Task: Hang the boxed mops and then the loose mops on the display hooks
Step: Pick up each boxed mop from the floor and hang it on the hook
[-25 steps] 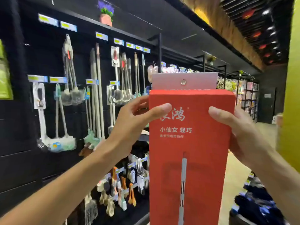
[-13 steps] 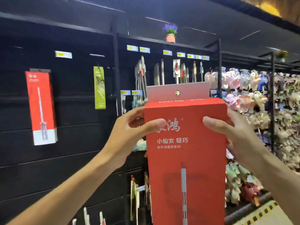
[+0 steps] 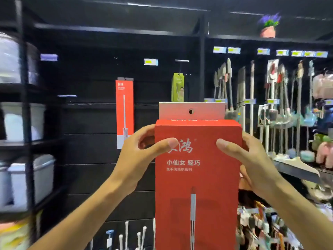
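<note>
Blur smears most of the shelving, so the price tags and the loose mops (image 3: 281, 98) hanging at the right read only as pale handles and soft heads. The red mop box (image 3: 197, 177) in front runs off the bottom edge of the view, its lower end unseen; its long axis stands upright, printed face toward the camera, grey hang tab (image 3: 191, 110) with a punched hole pointing up. The box is held in the air before the dark display wall (image 3: 90, 123), touching no hook. Left hand (image 3: 138, 156) grips the box's left edge near the top — thumb pressed on the front, fingers curled behind and mostly hidden. Right hand (image 3: 252, 163) pinches the right edge the same way. A second red box (image 3: 124, 112) already hangs upright on the wall beyond the left hand, its foot covered by that hand, and a green box (image 3: 177, 87) hangs above the tab — its lower end hidden behind it.
</note>
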